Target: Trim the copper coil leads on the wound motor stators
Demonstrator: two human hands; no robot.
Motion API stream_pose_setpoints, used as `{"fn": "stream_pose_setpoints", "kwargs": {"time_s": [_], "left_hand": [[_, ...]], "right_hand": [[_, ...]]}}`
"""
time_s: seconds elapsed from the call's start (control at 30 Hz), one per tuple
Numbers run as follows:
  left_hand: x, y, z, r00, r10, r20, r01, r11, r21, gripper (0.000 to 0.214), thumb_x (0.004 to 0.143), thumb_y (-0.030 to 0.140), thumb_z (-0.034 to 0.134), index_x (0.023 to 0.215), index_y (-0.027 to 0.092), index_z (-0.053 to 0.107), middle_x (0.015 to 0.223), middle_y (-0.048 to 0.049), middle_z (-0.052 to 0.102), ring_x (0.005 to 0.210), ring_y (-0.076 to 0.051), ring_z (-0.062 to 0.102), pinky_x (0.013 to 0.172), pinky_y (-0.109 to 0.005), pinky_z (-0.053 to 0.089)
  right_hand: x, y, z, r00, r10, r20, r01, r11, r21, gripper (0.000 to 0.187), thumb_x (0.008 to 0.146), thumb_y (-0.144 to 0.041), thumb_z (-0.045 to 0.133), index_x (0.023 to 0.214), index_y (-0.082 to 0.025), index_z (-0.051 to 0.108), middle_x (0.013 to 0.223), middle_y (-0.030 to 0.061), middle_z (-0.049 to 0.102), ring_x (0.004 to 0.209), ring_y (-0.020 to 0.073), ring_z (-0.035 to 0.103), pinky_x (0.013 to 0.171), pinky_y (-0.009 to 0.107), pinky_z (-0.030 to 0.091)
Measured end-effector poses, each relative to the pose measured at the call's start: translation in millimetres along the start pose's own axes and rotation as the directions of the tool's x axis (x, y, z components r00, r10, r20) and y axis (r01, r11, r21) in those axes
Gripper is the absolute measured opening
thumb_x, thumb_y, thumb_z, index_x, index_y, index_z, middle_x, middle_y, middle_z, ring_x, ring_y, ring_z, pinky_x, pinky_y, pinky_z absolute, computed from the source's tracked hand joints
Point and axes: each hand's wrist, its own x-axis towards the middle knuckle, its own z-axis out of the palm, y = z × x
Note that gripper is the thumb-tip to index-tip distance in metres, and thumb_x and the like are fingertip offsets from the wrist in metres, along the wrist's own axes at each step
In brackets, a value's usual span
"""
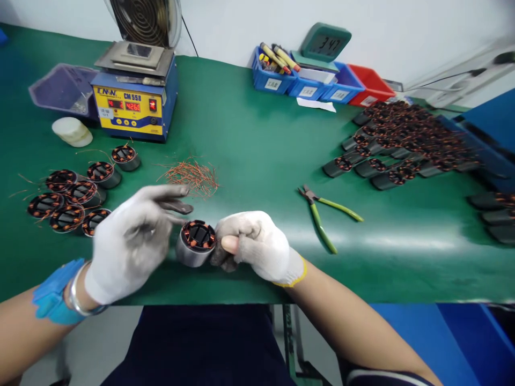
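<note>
A motor stator [196, 252], a grey metal cylinder with copper windings around a black core, stands upright near the table's front edge. My left hand [131, 244], in a white glove with dark-stained fingertips, is just left of it, fingers stretched out and holding nothing visible. At the stator's right side, my right hand [253, 244] is closed, its bare thumb tip showing through the glove. Its fingertips meet the stator's rim; anything pinched between them is hidden. Beyond the stator lies a loose pile of copper wire offcuts [191, 177].
Several wound stators [66, 217] stand at left, with many more [386, 166] at right. Green-handled cutters [316, 214] lie open right of my hand. At the back are a blue-and-yellow CM558 solder pot [132, 110], a purple bin [64, 91], blue tool boxes [273, 83] and a clock [325, 42].
</note>
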Motion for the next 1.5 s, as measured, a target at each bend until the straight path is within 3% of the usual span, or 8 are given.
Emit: {"fn": "stream_pose_setpoints", "kwargs": {"time_s": [0.17,0.37,0.6,0.8,1.03,1.13,1.23,1.5], "left_hand": [[20,6,3.0,0.881,-0.275,0.386,0.340,0.934,-0.111,0.038,0.081,0.055,0.060,0.091,0.019,0.063,0.077,-0.0058,0.069,0.062,-0.021,0.067,0.051,-0.031,0.055],[14,8,-1.1,0.996,0.064,0.070,-0.029,0.909,-0.415,0.022,0.081,0.044,0.064,0.077,0.023,0.066,0.123,-0.0037,0.065,0.116,-0.028,0.060,0.096,-0.042,0.051],[23,-4,5.0,0.942,0.063,0.328,-0.214,0.867,0.450,0.043,0.080,0.032,0.059,0.121,0.018,0.059,0.107,-0.0079,0.070,0.095,-0.024,0.066,0.085,-0.034,0.053],[31,-17,10.6,0.937,0.211,0.279,-0.349,0.592,0.726,0.043,0.078,0.027,0.056,0.120,0.017,0.059,0.110,-0.0093,0.069,0.101,-0.027,0.064,0.091,-0.041,0.048],[35,-16,2.8,0.947,0.207,0.244,-0.320,0.587,0.743,0.048,0.074,0.026,0.055,0.121,0.016,0.057,0.113,-0.0100,0.066,0.102,-0.028,0.063,0.090,-0.040,0.048],[35,-16,2.0,0.963,0.179,0.201,-0.269,0.588,0.763,0.037,0.070,0.027,0.057,0.105,0.016,0.061,0.098,-0.0091,0.065,0.091,-0.026,0.061,0.082,-0.039,0.049],[35,-16,3.3,0.978,0.155,0.139,-0.205,0.607,0.768,0.030,0.071,0.038,0.060,0.092,0.017,0.059,0.090,-0.0077,0.060,0.084,-0.025,0.058,0.077,-0.039,0.049],[36,-17,6.1,0.983,0.144,0.112,-0.181,0.690,0.701,0.011,0.079,0.027,0.046,0.081,0.019,0.052,0.085,-0.0058,0.056,0.082,-0.022,0.055,0.076,-0.037,0.045]], "right_hand": [[-1,-1,-1,0.992,-0.124,-0.022,0.113,0.954,-0.278,0.026,0.086,-0.032,0.057,0.068,-0.015,0.065,0.062,0.0028,0.061,0.052,0.0107,0.056,0.048,0.021,0.045],[3,2,3,0.998,0.052,0.036,-0.052,0.999,-0.018,0.027,0.083,-0.038,0.058,0.070,-0.015,0.061,0.065,0.0031,0.063,0.049,0.0105,0.055,0.045,0.022,0.044],[6,5,-5,0.962,-0.241,0.131,0.261,0.658,-0.707,0.022,0.086,-0.024,0.052,0.066,-0.018,0.060,0.065,0.0019,0.061,0.058,0.0111,0.050,0.056,0.024,0.036],[11,11,-15,0.991,-0.102,0.082,0.115,0.381,-0.918,0.021,0.087,-0.029,0.051,0.079,-0.018,0.067,0.074,0.0037,0.065,0.064,0.0139,0.054,0.060,0.026,0.035],[-20,0,-44,0.997,-0.003,-0.081,-0.069,0.486,-0.871,0.026,0.091,-0.032,0.048,0.078,-0.017,0.066,0.072,0.0036,0.067,0.062,0.0132,0.057,0.060,0.025,0.041],[-58,2,-80,0.872,-0.169,-0.459,-0.325,0.501,-0.802,0.033,0.092,-0.043,0.044,0.090,-0.018,0.066,0.083,0.0089,0.070,0.074,0.0199,0.065,0.070,0.033,0.050],[-96,9,-124,0.704,-0.398,-0.587,-0.554,0.209,-0.806,0.067,0.073,-0.053,0.064,0.125,-0.011,0.056,0.133,0.0222,0.054,0.120,0.0361,0.053,0.098,0.048,0.044],[-126,5,-156,0.699,0.047,-0.714,-0.708,-0.094,-0.699,0.104,0.069,-0.053,0.069,0.150,-0.004,0.025,0.145,0.0295,0.038,0.131,0.0450,0.040,0.103,0.049,0.041]]}}
